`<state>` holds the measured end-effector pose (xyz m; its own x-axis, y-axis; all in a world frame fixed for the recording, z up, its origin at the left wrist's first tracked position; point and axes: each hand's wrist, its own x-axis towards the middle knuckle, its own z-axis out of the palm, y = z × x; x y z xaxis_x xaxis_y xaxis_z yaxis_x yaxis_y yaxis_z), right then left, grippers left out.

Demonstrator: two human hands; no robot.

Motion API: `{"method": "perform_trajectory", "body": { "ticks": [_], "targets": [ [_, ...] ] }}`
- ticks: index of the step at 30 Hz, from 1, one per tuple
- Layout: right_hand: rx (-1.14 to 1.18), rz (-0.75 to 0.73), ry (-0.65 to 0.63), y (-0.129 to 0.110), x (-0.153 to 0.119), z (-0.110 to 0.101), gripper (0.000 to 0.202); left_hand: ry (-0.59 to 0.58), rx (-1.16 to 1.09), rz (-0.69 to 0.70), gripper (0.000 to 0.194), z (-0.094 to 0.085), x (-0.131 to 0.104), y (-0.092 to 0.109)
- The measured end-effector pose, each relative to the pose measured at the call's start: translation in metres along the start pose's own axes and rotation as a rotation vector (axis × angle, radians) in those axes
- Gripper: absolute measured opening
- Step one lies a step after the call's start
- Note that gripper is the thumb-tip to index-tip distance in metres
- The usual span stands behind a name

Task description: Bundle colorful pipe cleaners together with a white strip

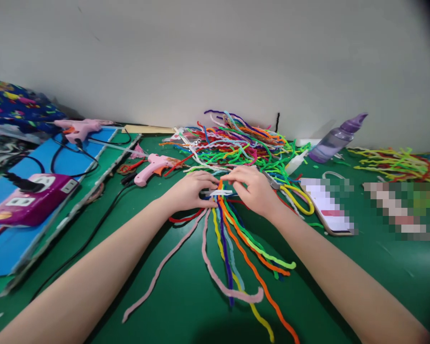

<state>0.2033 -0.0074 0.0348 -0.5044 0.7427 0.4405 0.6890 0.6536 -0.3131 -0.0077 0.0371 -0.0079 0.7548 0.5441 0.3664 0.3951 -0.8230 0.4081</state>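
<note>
Fuzzy pipe cleaners (245, 258) in pink, yellow, purple, light blue, orange and green fan out toward me over the green table. Their upper ends meet at a narrow white strip (222, 193) that lies across them. From the left, my left hand (192, 191) closes thumb and fingers around the gathered ends at the strip. My right hand (251, 188) is bent in a pinch at the top of an orange pipe cleaner (220, 184), just above the strip. Fingers partly cover where the strands meet.
Behind my hands lies a tangled heap of pipe cleaners (236, 138). Left are pink glue guns (154, 168), black cords and a purple power strip (36, 198) on a blue board. Right are scissors (301, 199), a white glue bottle (295, 162), a purple water bottle (331, 143) and a phone (326, 205).
</note>
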Motion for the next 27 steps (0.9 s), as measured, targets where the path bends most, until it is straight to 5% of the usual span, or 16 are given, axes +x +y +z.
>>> {"method": "perform_trajectory", "body": {
  "ticks": [10,15,22,27],
  "targets": [
    [-0.188,0.07,0.038,0.006,-0.042,0.009,0.022,0.056,-0.047,-0.058,0.029,-0.01,0.005,0.009],
    [-0.158,0.047,0.016,0.014,-0.045,0.013,0.021,0.053,-0.006,-0.198,0.024,-0.017,0.007,0.011],
    [-0.088,-0.004,0.039,0.015,-0.044,0.016,0.017,-0.278,0.131,-0.419,0.022,-0.036,0.006,0.025],
    [0.024,-0.2,-0.013,-0.001,-0.042,0.01,0.022,-0.518,0.254,-0.488,0.031,-0.049,0.008,0.051]
  ]
}}
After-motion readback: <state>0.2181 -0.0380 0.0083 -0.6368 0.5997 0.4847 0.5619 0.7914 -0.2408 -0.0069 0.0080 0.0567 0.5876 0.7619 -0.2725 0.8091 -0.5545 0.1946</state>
